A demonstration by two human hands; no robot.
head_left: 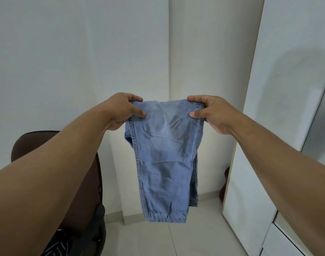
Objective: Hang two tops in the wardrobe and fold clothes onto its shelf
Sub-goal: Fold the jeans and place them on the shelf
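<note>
White walls behind: left hand [124, 109] and right hand [207, 112] pinch hanging blue trousers [165, 156]; keep edges aligned when folding.

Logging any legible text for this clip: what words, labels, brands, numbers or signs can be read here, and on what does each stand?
None can be read.
Blue jeans, held up by the left hand and right hand: no tag or brand patch shows.
Brown chair: no marking.
Striped cloth on the chair: stripes only.
White wardrobe door and walls: bare.
</note>
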